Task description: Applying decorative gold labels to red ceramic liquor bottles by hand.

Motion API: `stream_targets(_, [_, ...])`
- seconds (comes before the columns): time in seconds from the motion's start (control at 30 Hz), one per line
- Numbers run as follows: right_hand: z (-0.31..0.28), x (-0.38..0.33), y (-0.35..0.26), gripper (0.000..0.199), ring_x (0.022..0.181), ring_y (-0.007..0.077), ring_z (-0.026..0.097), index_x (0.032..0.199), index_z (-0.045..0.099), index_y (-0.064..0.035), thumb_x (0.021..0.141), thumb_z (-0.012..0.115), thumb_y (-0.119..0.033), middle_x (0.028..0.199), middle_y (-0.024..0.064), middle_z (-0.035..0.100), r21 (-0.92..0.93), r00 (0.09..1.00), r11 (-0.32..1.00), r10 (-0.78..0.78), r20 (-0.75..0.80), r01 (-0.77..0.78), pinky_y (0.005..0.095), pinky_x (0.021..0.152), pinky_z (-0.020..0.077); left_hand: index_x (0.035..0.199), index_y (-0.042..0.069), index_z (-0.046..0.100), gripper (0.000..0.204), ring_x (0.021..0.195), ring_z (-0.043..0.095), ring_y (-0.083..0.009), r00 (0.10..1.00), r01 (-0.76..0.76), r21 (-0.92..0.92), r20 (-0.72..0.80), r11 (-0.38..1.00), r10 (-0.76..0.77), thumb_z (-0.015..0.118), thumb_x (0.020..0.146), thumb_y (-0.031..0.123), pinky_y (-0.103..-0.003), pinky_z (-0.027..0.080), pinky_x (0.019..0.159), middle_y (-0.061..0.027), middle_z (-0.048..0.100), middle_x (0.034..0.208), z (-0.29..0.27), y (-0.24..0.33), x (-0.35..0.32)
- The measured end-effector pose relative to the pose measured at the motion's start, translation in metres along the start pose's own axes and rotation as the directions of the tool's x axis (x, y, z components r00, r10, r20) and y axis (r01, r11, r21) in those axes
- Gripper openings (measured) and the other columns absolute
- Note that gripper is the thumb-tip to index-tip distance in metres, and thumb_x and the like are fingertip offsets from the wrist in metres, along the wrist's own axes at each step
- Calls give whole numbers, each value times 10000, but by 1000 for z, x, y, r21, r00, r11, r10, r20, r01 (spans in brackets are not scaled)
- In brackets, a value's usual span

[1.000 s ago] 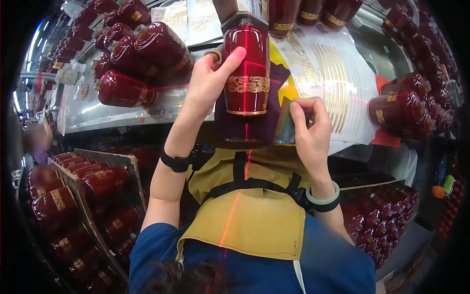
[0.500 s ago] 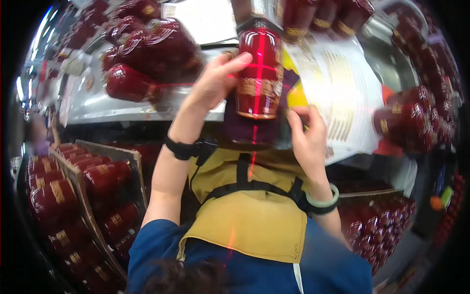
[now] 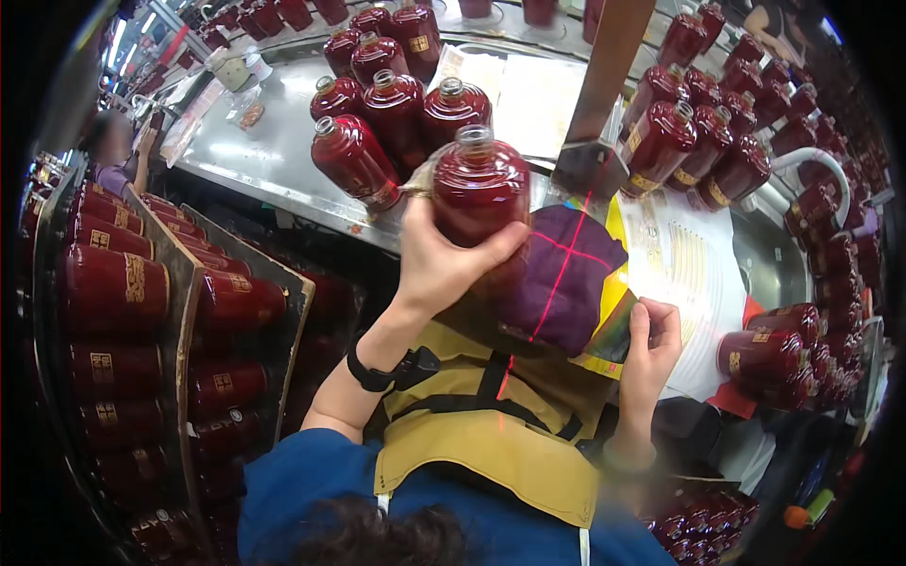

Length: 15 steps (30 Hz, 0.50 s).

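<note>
Gripping a glossy dark-red bottle (image 3: pixel 479 193) in my left hand (image 3: pixel 458 255), I have the thumb across its near side and the rest of the hand around its left side; the bottle's clear neck stands uncapped, and its lower part is blurred and partly behind my hand. The bottle is in front of me, just left of a purple cloth (image 3: pixel 566 269) crossed by thin red light lines, and nearer to me than the cluster of red bottles (image 3: pixel 382 108) standing on the metal table (image 3: pixel 278 151). My right hand (image 3: pixel 653 344) is narrow, thumb and forefinger pinched at the edge of a dark, shiny flat piece (image 3: pixel 613 328); the other fingers curl in toward the palm, and I cannot tell whether they touch anything. A yellow sheet (image 3: pixel 616 226) shows along the cloth's right border, and beside that lies a white sheet (image 3: pixel 703 330) with rows of pale gold strips. Beyond the cloth rises a brown upright post (image 3: pixel 609 71), with more gold-marked bottles (image 3: pixel 661 137) to its right. On my left, wooden dividers (image 3: pixel 189 311) part rows of lying bottles (image 3: pixel 118 283). My yellow apron (image 3: pixel 481 462) fills the space below my hands, and a black band (image 3: pixel 373 377) circles my left wrist.
</note>
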State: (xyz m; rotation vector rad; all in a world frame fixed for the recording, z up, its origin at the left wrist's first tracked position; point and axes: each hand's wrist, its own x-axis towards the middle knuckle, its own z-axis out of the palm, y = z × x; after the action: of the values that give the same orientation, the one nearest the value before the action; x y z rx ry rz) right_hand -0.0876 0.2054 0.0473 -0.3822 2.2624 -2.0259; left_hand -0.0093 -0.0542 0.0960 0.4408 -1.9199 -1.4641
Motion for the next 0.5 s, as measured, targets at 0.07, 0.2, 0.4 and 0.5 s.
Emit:
stream_targets(0.07, [3,1,-5,117,866,78,534,1031,609,17,1037,633,-97,936,13,594,-3,1000,1000,-9,13,9,239,788,444,1399,-35,484,865,1140,653,-233,976,-78,123,-191,989,101,947,705,191,-376,512,1027,-154,631,1270,-7,-32,3])
stream_targets(0.2, [12,2,-5,113,823,58,501,1033,615,6,1031,646,-103,903,-10,570,35,999,999,-37,39,35,218,729,416,1446,-62,417,952,1221,603,-287,915,-159,218,-334,963,227,952,691,161,-390,485,1065,-195,561,1338,-19,-79,26])
stream_targets(0.4, [20,4,-17,61,814,46,480,1034,613,4,1022,633,-53,913,-24,549,22,998,1000,-5,67,3,218,728,414,1488,-38,394,1061,1330,463,-358,769,-292,610,-309,737,560,980,650,243,-462,381,1137,-195,438,1433,-23,-83,22])
stream_targets(0.5, [17,6,-12,64,816,49,479,1035,613,4,1021,635,-55,912,-21,551,13,997,1000,-22,77,22,219,727,414,1493,-18,422,1050,1358,415,-376,646,-443,673,-218,592,731,980,663,303,-478,334,1131,-197,430,1453,-36,-34,37])
